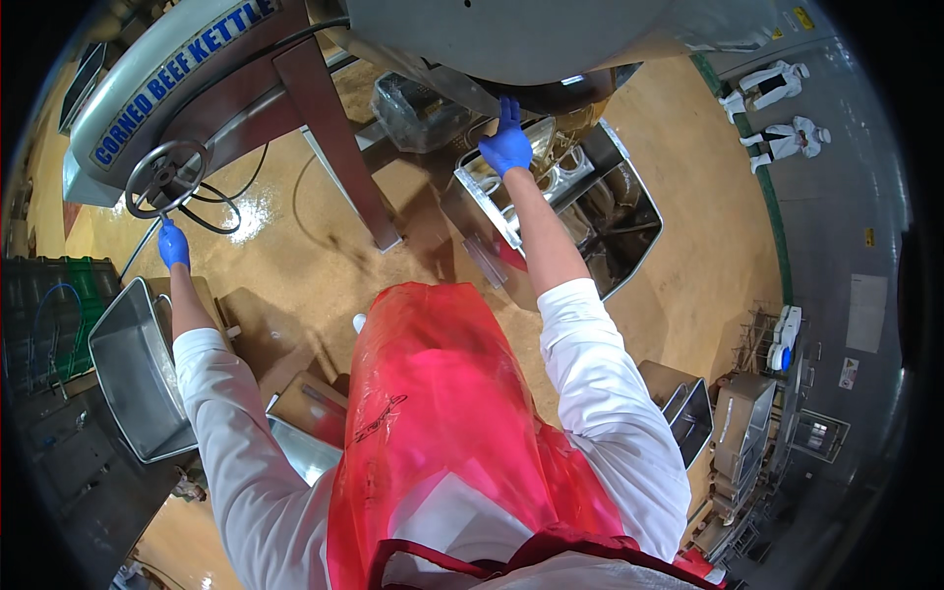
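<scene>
My left hand [173, 245], in a blue glove, is closed on the lower rim of a metal handwheel [169, 181] on the side of a large steel kettle [482, 34]. My right hand [506, 144], gloved in blue too, reaches up with fingers stretched out. Its fingertips meet the underside of the kettle near its dark lip; I cannot tell how firmly they press. Below the lip stands a rectangular steel bin [641, 258] with inner dividers or frames. Golden-brown liquid [578, 126] appears to run from the kettle into it.
A steel leg [339, 162] of the kettle stand rises between my hands. A plastic-lined tub [418, 113] sits behind it. At left is a grey metal tub [138, 374]; more bins [688, 418] stand at right. Two people [787, 138] in white are by the far right wall.
</scene>
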The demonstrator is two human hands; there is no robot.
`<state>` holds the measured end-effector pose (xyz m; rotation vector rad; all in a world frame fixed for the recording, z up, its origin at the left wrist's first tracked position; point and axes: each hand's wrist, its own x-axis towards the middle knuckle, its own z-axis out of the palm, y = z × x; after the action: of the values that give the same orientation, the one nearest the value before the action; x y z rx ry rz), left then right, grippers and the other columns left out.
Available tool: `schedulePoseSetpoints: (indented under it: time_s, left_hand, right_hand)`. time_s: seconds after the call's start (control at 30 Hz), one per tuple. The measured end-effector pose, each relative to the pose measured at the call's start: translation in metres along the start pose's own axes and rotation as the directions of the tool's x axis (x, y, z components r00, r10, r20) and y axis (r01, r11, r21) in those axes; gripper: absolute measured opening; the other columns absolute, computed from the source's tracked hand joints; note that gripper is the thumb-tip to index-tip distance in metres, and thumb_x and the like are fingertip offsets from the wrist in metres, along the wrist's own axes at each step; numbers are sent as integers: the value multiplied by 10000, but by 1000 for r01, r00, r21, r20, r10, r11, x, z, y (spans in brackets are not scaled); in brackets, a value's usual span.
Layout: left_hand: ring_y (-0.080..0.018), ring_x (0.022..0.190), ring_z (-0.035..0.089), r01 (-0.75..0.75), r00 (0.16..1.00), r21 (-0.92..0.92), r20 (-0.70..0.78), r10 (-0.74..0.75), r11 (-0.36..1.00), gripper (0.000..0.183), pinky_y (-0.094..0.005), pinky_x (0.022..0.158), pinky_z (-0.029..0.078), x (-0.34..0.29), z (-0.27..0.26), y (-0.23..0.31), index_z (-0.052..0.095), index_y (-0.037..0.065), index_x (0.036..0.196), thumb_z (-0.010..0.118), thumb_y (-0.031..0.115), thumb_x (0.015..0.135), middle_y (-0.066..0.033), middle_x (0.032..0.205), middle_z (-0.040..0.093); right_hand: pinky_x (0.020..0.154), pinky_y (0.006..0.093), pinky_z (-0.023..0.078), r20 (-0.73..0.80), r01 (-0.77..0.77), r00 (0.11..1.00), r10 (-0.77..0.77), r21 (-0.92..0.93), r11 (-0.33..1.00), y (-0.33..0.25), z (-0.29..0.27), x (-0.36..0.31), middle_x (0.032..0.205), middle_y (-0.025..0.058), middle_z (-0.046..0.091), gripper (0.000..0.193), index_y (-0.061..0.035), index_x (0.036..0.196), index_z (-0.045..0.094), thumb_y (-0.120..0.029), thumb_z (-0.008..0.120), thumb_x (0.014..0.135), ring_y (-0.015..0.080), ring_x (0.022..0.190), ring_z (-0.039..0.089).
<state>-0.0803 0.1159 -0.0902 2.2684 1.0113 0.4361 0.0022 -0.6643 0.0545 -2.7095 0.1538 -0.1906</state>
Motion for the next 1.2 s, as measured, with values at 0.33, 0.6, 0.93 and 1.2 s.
schedulePoseSetpoints:
  time_s: [0.33,0.6,0.93,1.2]
  left_hand:
    - [-303,1101,672,25,999,-10,41,-25,1000,509,-397,906,510,18,7,-22,661,75,1347,388,377,1043,-153,1369,666]
    - [-170,556,545,-5,999,-97,-32,2,995,543,-345,519,427,36,-14,-30,648,76,1353,393,443,1045,-78,799,640]
    - [-220,702,629,164,982,-169,120,-145,972,508,-364,634,499,-10,1,15,654,63,1338,419,405,1046,-120,972,694]
    - [-174,575,552,178,979,-191,135,-154,965,499,-344,510,433,-13,7,12,657,79,1320,411,422,1053,-72,806,627]
  right_hand:
    - [966,463,561,20,-7,1000,6,28,1000,-6,4,3,1699,148,222,1019,-187,1641,210,-284,725,768,376,1271,607]
    - [964,476,560,35,-4,999,3,40,999,-26,6,8,1708,138,200,982,-197,1643,204,-251,676,783,387,1217,641]
    - [970,475,557,34,-21,999,20,26,999,-8,-1,1,1712,131,187,998,-201,1645,188,-244,683,780,397,1236,626]
    - [960,464,564,39,-31,999,30,17,999,-6,-1,1,1719,109,173,1010,-210,1648,178,-244,693,779,388,1237,628]
